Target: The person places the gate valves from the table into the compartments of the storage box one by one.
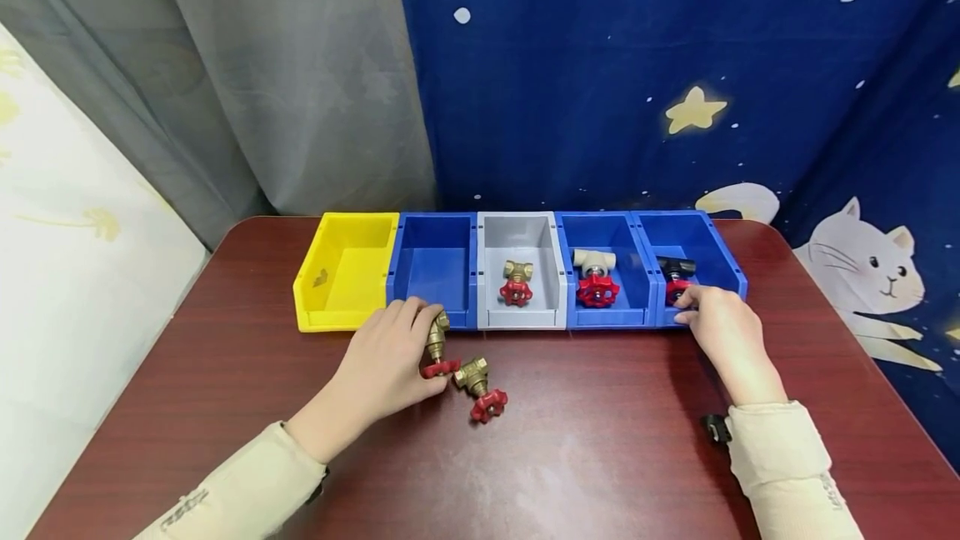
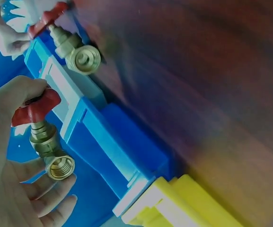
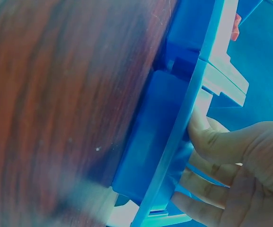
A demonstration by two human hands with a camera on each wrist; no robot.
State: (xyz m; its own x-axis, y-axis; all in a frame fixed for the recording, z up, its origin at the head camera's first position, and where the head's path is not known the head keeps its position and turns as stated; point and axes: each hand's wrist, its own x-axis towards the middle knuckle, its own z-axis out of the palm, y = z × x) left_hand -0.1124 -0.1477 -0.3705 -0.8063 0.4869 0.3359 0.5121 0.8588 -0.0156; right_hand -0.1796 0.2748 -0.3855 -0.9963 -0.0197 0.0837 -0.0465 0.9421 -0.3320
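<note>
My left hand (image 1: pixel 393 352) holds a brass gate valve (image 2: pixel 45 139) with a red handwheel. Its thumb lies against the wheel, and the fingers are around the threaded end. Just right of it, a second brass valve (image 1: pixel 474 375) with a red handwheel lies on the table. At the far right, my right hand (image 1: pixel 723 332) reaches over the front lip of the end blue bin (image 1: pixel 693 232). Thumb and index finger are apart there, close beside the red wheel of a black valve (image 1: pixel 677 267). In the right wrist view that valve is hidden behind the bin wall.
The bins stand joined in a row: a yellow bin (image 1: pixel 360 232), a blue bin (image 1: pixel 438 232), a grey bin (image 1: pixel 517 232) holding a brass valve (image 1: pixel 517 282), and another blue bin (image 1: pixel 596 227) with a white valve (image 1: pixel 596 273). Curtains hang behind the brown table (image 1: pixel 600 440).
</note>
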